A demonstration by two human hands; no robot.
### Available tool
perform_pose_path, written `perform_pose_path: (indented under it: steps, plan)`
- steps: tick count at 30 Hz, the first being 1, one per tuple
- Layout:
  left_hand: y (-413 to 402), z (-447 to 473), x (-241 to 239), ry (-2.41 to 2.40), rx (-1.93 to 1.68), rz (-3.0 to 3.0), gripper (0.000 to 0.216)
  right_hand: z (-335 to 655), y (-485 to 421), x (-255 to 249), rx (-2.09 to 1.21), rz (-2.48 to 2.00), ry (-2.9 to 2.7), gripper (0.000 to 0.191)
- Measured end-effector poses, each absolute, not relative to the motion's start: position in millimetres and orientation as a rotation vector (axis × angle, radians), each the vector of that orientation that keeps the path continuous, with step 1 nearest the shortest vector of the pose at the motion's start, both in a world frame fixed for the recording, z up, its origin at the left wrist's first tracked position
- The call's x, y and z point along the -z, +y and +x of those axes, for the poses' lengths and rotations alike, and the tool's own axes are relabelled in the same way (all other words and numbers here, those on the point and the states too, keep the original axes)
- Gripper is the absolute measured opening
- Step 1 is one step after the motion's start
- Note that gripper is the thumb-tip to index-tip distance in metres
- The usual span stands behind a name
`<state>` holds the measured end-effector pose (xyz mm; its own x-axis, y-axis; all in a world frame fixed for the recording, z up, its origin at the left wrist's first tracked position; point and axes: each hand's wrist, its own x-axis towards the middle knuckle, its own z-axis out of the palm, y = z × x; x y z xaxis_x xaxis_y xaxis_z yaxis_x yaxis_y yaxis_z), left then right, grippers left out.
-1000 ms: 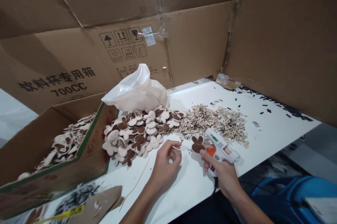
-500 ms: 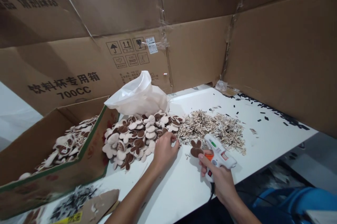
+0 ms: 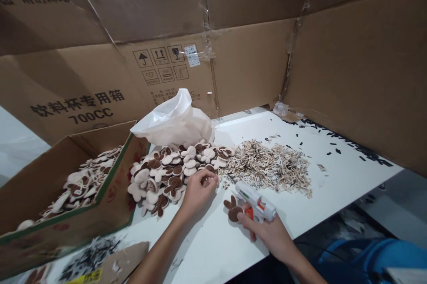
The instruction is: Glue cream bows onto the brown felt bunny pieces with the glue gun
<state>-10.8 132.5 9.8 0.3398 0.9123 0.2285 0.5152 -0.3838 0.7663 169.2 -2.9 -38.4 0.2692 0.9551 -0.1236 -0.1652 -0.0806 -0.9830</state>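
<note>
My right hand (image 3: 267,233) grips a white glue gun (image 3: 255,199) with an orange trigger. Between its thumb and fingers it also holds a brown rabbit-shaped felt patch (image 3: 233,209), ears up, just left of the gun. My left hand (image 3: 199,190) has thumb and forefinger curled into a pinch; whatever may be in it is too small to make out. It is beside the heap of brown and cream rabbit patches (image 3: 173,170) and the left edge of a pile of small cream loops (image 3: 273,166).
At left stands an open cardboard box (image 3: 116,186) with more patches inside. A white plastic bag (image 3: 176,119) sits behind the heap. Black bits (image 3: 347,139) lie along the right cardboard wall (image 3: 360,66). Dark scraps (image 3: 90,255) and a cardboard piece (image 3: 125,259) are at front left.
The right hand has moved left with the glue gun and rabbit patch, closer to the left hand. The left hand has shifted slightly left, its thumb and forefinger now curled together.
</note>
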Motion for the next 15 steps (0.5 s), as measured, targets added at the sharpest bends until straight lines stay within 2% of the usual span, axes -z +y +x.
perform_pose_path:
  steps: [6, 11, 15]
  plan:
    - [121.9, -30.5, -8.1, 1.163, -1.036, 1.853, 0.025, 167.1, -1.7, 38.0, -1.168, -1.416, -0.91, 0.035]
    - [108.8, -23.2, -10.5, 1.025, -1.141, 2.066, 0.016, 168.6, -0.4, 30.7, -1.052, -1.379, -0.827, 0.042]
    - [94.9, -12.4, -11.7, 0.872, -1.081, 2.207, 0.012, 175.8, -1.4, 24.7, -1.07, -1.298, -0.816, 0.043]
